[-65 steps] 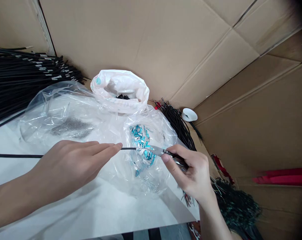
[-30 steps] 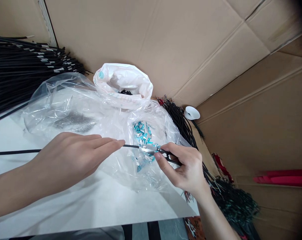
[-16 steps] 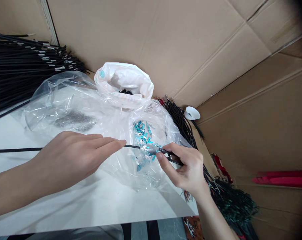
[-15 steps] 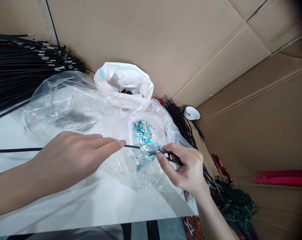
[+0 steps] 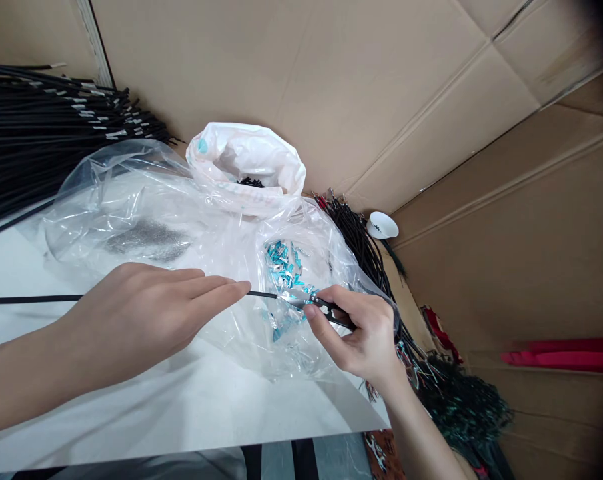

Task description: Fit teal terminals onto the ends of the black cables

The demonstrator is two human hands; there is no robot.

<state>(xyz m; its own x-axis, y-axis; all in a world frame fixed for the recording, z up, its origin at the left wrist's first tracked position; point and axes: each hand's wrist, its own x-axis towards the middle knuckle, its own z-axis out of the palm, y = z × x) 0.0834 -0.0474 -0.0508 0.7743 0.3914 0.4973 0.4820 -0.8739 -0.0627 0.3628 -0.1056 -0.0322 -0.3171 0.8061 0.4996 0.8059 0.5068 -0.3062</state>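
Observation:
A thin black cable (image 5: 31,300) runs from the left edge under my left hand (image 5: 151,317), whose fingers are closed over it. Its end sticks out past my fingertips. My right hand (image 5: 358,330) grips small thread snips (image 5: 326,308) with black handles, and their blades meet the tip of the cable. Beneath the blades, scraps of blue and silver foil (image 5: 284,263) lie on a clear plastic bag (image 5: 221,250). My left thumb and the underside of that grip are hidden.
A large bundle of black cables (image 5: 26,147) lies at the far left. Behind the clear plastic stands a white bag (image 5: 246,150) with short black pieces inside. More cables (image 5: 358,240) and a small white cup (image 5: 382,225) are at the right, by the cardboard wall (image 5: 281,73).
My right hand and the snips have shifted slightly left, with the blades closer over the cable end. My left hand and the cable have barely moved.

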